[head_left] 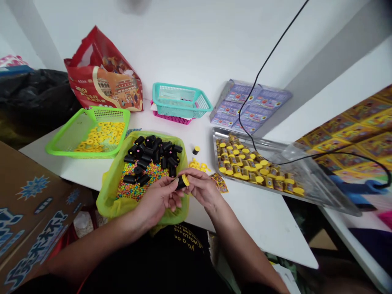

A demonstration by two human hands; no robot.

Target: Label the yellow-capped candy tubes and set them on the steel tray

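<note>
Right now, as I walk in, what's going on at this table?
A person's left hand and right hand hold a small black cylinder with a yellow cap above a lime-green plastic bag of black cylinders and multicoloured beads. Nearby, a bright green plastic basket holds yellow rings, and a metal tray holds labelled yellow-capped cylinders.

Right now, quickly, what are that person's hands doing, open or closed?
Left hand: closed, holding a small black cylinder with a yellow cap.
Right hand: closed, holding the same cylinder at its capped end.
</note>
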